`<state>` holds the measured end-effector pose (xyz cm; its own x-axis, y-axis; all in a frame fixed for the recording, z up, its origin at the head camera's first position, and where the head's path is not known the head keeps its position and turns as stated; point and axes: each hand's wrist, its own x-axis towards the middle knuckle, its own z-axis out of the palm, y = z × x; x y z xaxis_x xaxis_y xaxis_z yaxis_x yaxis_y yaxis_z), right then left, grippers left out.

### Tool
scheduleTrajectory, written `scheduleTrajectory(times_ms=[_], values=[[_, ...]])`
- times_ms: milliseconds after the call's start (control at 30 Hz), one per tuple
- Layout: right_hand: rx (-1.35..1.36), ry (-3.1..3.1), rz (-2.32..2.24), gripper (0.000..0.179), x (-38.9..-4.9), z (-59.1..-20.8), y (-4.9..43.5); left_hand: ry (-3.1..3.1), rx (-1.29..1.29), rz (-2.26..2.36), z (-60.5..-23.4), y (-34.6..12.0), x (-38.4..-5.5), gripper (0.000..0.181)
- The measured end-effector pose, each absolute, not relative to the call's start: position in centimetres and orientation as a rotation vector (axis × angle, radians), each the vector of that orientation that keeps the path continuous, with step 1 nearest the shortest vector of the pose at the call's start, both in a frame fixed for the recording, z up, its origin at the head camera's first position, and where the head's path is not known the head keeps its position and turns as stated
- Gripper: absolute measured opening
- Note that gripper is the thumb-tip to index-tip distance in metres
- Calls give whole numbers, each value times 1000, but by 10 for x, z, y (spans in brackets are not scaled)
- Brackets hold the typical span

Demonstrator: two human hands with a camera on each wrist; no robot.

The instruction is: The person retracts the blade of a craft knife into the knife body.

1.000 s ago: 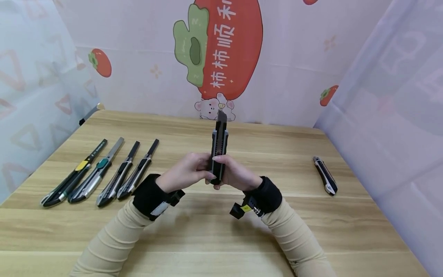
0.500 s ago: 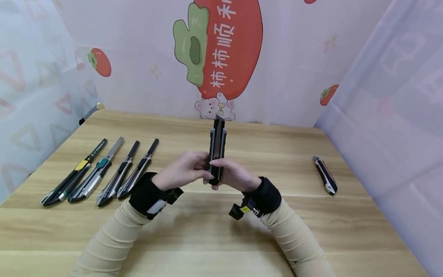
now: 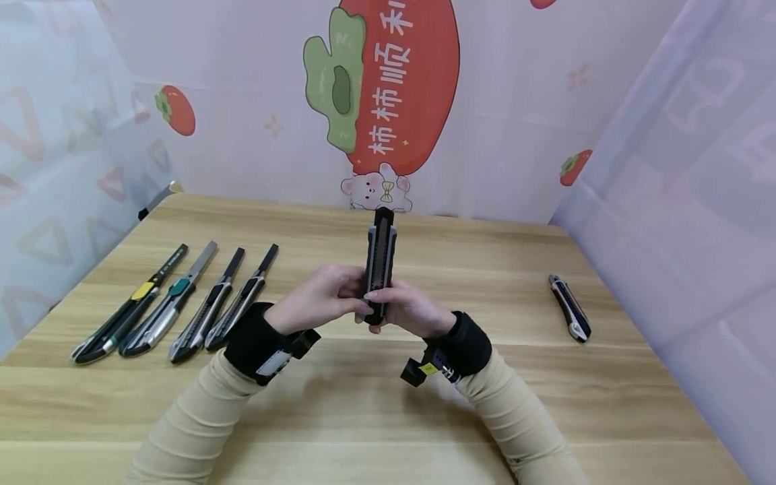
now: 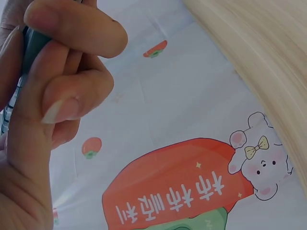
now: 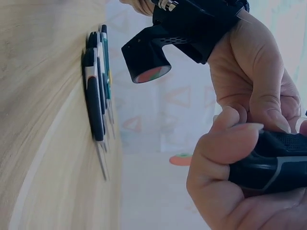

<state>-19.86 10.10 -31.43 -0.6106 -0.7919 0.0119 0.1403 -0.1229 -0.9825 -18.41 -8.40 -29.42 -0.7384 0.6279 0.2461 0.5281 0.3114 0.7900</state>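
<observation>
Both hands hold a black and grey snap-off utility knife (image 3: 380, 252) upright above the middle of the table in the head view. My left hand (image 3: 321, 296) grips the lower handle from the left, thumb across it. From the right, my right hand (image 3: 418, 308) holds the same knife, its thumb on the front near the slider. No blade shows beyond the dark tip. In the right wrist view the handle end (image 5: 268, 163) sits within curled fingers (image 5: 211, 187). Folded fingers (image 4: 76, 96) hide most of the knife in the left wrist view.
Several utility knives with extended blades lie side by side at the left, including one with a yellow slider (image 3: 143, 291) and one with a green slider (image 3: 179, 286). A smaller knife (image 3: 568, 306) lies at the right of the wooden table (image 3: 388, 417). Printed cloth (image 3: 497, 135) hangs behind.
The blade that stuck out of the knife's tip has slid back inside. My right thumb has moved slightly down along the handle. The knives on the table have not moved.
</observation>
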Motion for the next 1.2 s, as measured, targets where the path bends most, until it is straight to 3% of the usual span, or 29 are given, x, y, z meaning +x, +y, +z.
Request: scheduleTrajectory(times_ms=[100,267,567,933,1033,1200], values=[[-728,1552,-1793,26,-200,-315,102,2462,1064,1425,-295,-83,-185,22],[-717,1951,-1747,54,-201,-309,104,2501,976,1458,-299,-78,-186,29],[-690,2471,-1787,51,-202,-309,103,2737,925,1449,-311,-63,-183,20],[-631,2511,-1647,53,-205,-312,104,2873,953,1215,-319,-56,-186,22],[-609,2504,-1542,52,-208,-318,107,2905,913,1046,-328,-54,-186,33],[-530,2458,-1331,51,-219,-329,117,2870,752,766,-343,-63,-186,70]])
